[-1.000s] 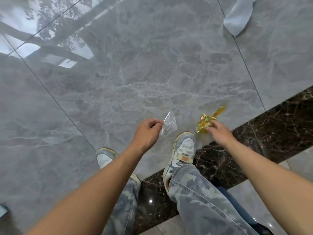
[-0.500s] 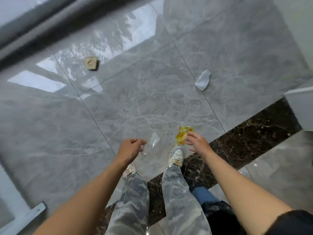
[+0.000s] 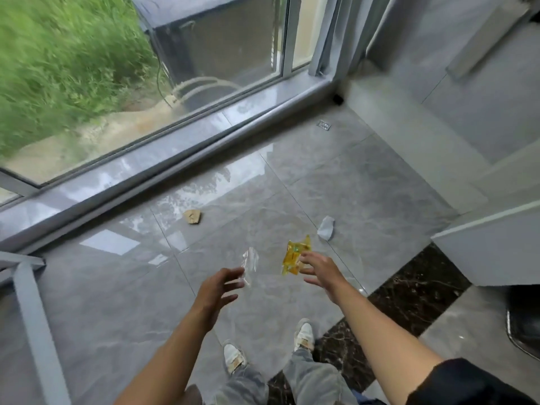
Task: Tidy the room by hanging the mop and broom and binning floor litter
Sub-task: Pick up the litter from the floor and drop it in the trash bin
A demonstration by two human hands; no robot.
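Note:
My left hand [image 3: 217, 290] pinches a clear plastic wrapper [image 3: 250, 266] at its fingertips, the other fingers spread. Just to the right, my right hand [image 3: 320, 271] holds a crumpled yellow wrapper [image 3: 294, 256] by its edge. Both wrappers hang above the grey tiled floor. More litter lies on the floor ahead: a brown cardboard scrap [image 3: 192, 216], a white crumpled paper [image 3: 325, 228] and a small blister pack [image 3: 323, 125] near the window corner. No mop, broom or bin can be made out.
A long window sill [image 3: 163, 171] runs across the far side, with grass outside. A white cabinet [image 3: 482, 247] stands at the right, with a dark object [image 3: 523, 323] below it. A grey metal frame [image 3: 32, 302] is at the left. My feet stand at the dark marble strip [image 3: 409, 293].
The view has risen and tilted up, bringing the window and more floor litter into sight. Both hands came up from the floor with their wrappers, fingers now more spread.

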